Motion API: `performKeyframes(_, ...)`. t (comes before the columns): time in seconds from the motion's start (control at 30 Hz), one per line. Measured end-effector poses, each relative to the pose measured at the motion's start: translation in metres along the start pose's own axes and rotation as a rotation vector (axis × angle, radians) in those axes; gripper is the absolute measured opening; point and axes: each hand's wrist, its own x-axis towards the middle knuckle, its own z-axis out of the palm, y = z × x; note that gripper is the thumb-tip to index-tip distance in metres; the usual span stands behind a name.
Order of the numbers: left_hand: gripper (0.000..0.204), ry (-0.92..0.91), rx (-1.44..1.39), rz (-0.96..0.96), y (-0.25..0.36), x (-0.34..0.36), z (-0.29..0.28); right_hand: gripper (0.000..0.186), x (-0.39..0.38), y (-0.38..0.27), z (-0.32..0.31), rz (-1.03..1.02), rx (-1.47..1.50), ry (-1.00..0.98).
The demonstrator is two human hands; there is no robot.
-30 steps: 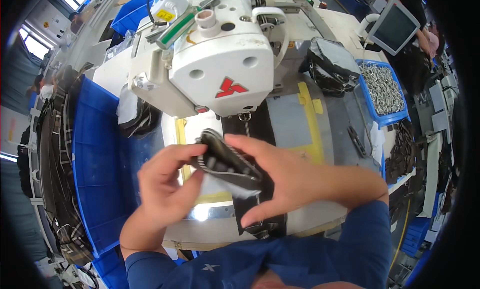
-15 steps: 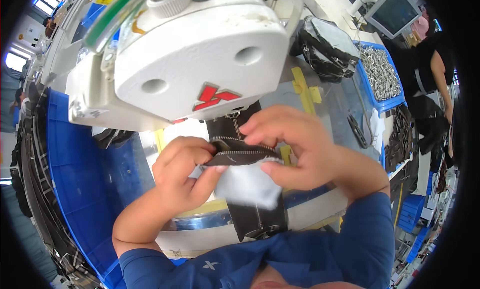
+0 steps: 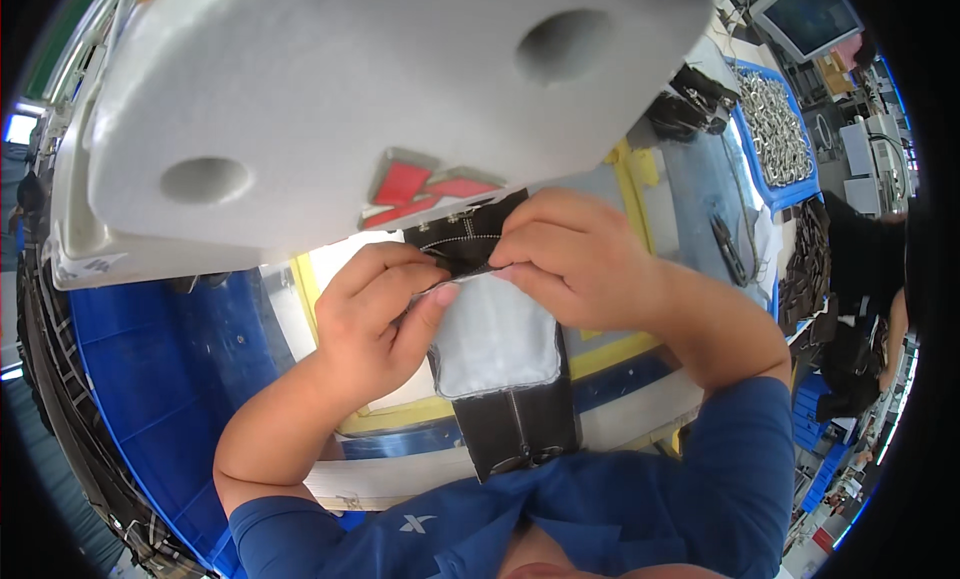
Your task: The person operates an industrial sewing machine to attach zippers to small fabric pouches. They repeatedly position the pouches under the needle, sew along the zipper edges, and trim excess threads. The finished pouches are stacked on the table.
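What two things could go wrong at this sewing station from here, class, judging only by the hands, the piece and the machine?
Both hands, left hand and right hand, pinch the dark stitched piece right under the white sewing machine head, so fingertips may be caught. The head also hides the piece's far end, so a skewed seam might go unnoticed.

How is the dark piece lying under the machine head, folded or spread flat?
Spread flat: the dark piece runs straight from the table edge up under the machine head, its white patch showing, both hands pinching its top.

I've got a black stitched leather piece at frame centre, its pale grey lining face-up, hanging toward the lower edge.
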Motion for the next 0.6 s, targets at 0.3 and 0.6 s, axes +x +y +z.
performKeyframes(0.3,0.012,-0.125,-0.142,-0.239,0.001,-0.002,-0.004,0.012,-0.003,-0.001,0.007,0.102,0.095,-0.026)
performKeyframes(0.6,0.018,-0.097,-0.23,-0.051,-0.006,-0.001,0.001,0.024,-0.007,-0.005,0.009,-0.361,-0.278,0.044)
